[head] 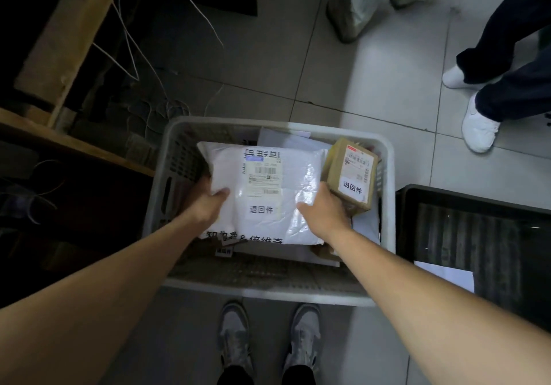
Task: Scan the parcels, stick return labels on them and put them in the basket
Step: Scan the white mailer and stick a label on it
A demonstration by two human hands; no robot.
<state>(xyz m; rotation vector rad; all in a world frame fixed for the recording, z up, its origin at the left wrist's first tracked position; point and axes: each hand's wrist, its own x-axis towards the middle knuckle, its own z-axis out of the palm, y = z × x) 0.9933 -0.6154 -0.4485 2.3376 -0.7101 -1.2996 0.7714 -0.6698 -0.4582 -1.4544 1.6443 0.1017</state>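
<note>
A white plastic mailer parcel point(268, 194) with a shipping label and a white return sticker lies inside the grey perforated basket point(167, 182) on the floor. My left hand point(208, 199) grips its left edge, thumb on top. My right hand point(325, 210) grips its right edge. Just right of that hand, a small brown cardboard box point(353, 173) with its own return sticker leans against the basket's right wall. More parcels and loose stickers lie under the mailer, mostly hidden.
A black crate point(477, 235) with a white sheet stands right of the basket. Another person's legs and white shoes point(480, 128) are at the upper right. Dark shelving and loose cables fill the left. My own shoes point(268, 340) show below the basket.
</note>
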